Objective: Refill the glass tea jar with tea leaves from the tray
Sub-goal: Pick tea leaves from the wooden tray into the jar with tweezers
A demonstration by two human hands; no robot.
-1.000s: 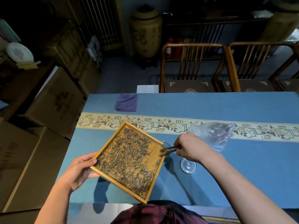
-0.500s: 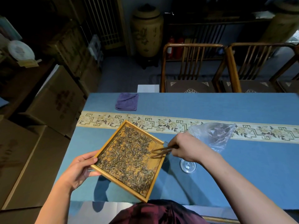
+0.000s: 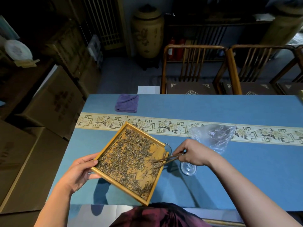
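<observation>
Your shirt (image 3: 157, 217): dark red cloth at the very bottom, nearest the camera.
Tray (image 3: 98, 169): wooden, square, turned corner-on to you and held up off the worktop, its shadow on the cloth below.
Tea (image 3: 129, 154): dry leaves strewn over most of the tray floor, thinner near the right corner where bare wood shows.
Left hand (image 3: 80, 171): you grip the tray's left corner, thumb curled over the rim, fingers underneath.
Right hand (image 3: 191, 153): you pinch a pair of tongs between thumb and fingers, just right of the tray.
Tongs (image 3: 167, 159): thin and wooden, the tips reaching over the tray's right rim into the leaves; the two arms lie close together.
Jar (image 3: 168, 148): only a sliver of clear glass rim shows, tucked behind the tray's right corner; I cannot tell how full it is.
Lid (image 3: 188, 168): a round clear glass piece flat on the worktop, partly under your right wrist.
Bag (image 3: 213, 136): crumpled clear plastic, just beyond your right hand, lying over the patterned band.
Worktop (image 3: 246, 177): blue cloth with a cream floral band (image 3: 164, 126) running across.
Towel (image 3: 127, 103): purple, folded, near the far edge on the left.
Chairs (image 3: 193, 69): wooden, pushed up to the far side.
Urn (image 3: 147, 32): big ceramic one on the floor behind.
Boxes (image 3: 49, 102): cardboard, stacked at the left.
</observation>
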